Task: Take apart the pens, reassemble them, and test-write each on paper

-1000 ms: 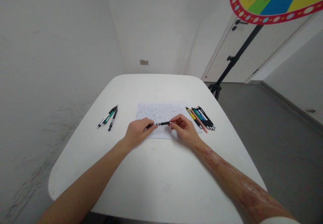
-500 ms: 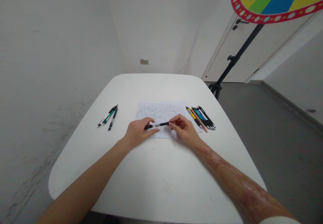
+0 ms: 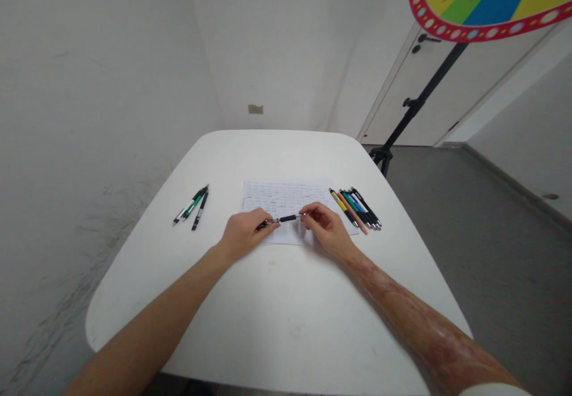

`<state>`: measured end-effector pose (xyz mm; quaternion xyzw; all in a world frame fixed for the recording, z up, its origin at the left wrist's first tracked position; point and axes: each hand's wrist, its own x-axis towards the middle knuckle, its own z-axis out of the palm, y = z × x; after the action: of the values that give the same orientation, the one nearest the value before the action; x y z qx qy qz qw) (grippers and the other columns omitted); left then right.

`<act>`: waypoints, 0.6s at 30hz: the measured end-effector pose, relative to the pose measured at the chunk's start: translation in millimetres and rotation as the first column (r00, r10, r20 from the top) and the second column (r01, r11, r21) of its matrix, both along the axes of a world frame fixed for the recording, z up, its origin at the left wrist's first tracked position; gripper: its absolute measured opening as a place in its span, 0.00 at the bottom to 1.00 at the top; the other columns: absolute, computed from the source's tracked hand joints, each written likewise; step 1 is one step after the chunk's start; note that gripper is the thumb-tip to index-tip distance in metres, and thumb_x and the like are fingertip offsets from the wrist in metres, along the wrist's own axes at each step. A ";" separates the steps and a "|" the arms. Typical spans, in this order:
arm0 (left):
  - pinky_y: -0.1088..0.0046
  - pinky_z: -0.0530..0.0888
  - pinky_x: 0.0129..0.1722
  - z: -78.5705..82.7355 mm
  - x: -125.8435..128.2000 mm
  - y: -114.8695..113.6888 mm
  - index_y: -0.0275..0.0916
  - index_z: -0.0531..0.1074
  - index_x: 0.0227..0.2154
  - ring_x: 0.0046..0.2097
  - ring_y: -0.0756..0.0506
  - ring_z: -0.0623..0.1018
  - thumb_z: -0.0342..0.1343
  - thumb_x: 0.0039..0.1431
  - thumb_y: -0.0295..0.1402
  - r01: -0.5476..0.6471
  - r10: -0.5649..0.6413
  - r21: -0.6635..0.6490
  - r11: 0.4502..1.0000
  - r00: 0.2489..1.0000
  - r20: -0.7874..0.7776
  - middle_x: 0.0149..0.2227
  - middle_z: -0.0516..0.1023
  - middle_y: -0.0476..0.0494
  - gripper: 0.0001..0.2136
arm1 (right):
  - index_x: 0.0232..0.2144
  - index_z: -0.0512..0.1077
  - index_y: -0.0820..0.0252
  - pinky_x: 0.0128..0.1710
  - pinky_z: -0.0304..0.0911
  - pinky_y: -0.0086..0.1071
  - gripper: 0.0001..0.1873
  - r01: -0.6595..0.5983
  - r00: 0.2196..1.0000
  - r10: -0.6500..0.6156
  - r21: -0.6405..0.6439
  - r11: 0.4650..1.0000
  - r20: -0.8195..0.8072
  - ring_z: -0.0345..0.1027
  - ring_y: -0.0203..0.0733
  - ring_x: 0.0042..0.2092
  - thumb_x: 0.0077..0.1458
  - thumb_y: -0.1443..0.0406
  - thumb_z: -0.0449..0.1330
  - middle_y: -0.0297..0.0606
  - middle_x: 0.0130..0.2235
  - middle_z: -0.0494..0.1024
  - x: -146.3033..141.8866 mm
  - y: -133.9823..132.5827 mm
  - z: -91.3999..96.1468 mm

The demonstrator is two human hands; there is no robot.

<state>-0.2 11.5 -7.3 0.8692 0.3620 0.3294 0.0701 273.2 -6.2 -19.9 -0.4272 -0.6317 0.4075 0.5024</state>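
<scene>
Above the sheet of paper, a pen (image 3: 288, 218) with a black grip lies nearly level between my two hands. My left hand (image 3: 243, 230) is closed on its left part, thumb below and fingers above, and covers some of the barrel. My right hand (image 3: 325, 224) pinches the thin, light-coloured right end beyond the black grip; the fingertips hide exactly how that end is held. Beneath the hands is the white paper (image 3: 286, 193), covered in lines of handwriting.
On the left of the white table (image 3: 286, 306) lie several pens (image 3: 194, 204), black and green. Another row of pens (image 3: 355, 208), yellow, pink, green, blue and black, touches the paper's right side. Behind, a colourful wheel (image 3: 487, 3) stands on a black tripod (image 3: 402, 122).
The pen has shifted slightly left, and a light thin section now shows between its black grip and my right fingertips. My left thumb and fingers have closed onto the barrel.
</scene>
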 end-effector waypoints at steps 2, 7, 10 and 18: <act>0.73 0.72 0.35 -0.5 0.2 0.1 0.40 0.79 0.40 0.34 0.49 0.81 0.55 0.79 0.47 -0.005 0.005 0.008 1.000 1.000 0.004 0.36 0.84 0.47 0.17 | 0.44 0.79 0.55 0.37 0.65 0.36 0.11 0.029 1.000 -0.029 0.009 1.000 0.007 0.71 0.41 0.36 0.67 0.56 0.66 0.36 0.36 0.79 0.8 0.6 -0.2; 0.72 0.72 0.36 0.4 0.2 -0.1 0.39 0.78 0.41 0.35 0.49 0.81 0.54 0.79 0.46 -0.010 0.010 0.016 1.000 1.000 0.010 0.36 0.84 0.46 0.17 | 0.45 0.80 0.55 0.37 0.65 0.36 0.10 0.064 0.996 -0.067 0.052 0.997 0.051 0.71 0.41 0.35 0.69 0.57 0.63 0.37 0.37 0.80 0.1 0.3 3.2; 0.72 0.72 0.37 2.7 0.7 -0.7 0.39 0.79 0.44 0.35 0.48 0.81 0.52 0.80 0.45 0.006 -0.005 0.021 1.000 1.000 -0.014 0.37 0.84 0.46 0.16 | 0.44 0.80 0.55 0.37 0.66 0.36 0.09 0.070 0.989 -0.085 0.127 0.989 0.120 0.70 0.41 0.35 0.69 0.59 0.62 0.37 0.38 0.80 -1.4 -1.6 5.6; 0.70 0.74 0.39 4.5 1.8 -0.6 0.39 0.80 0.47 0.36 0.47 0.82 0.50 0.82 0.43 0.027 -0.025 0.051 0.998 0.999 -0.035 0.38 0.84 0.45 0.17 | 0.42 0.77 0.55 0.36 0.66 0.35 0.05 0.060 0.977 -0.088 0.147 0.987 0.194 0.70 0.41 0.35 0.69 0.61 0.63 0.35 0.35 0.78 -2.5 -5.1 7.5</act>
<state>1.6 10.9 -2.7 0.8809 0.3432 0.3227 0.0457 270.7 -11.3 -12.4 -0.4529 -0.6897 0.2983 0.4799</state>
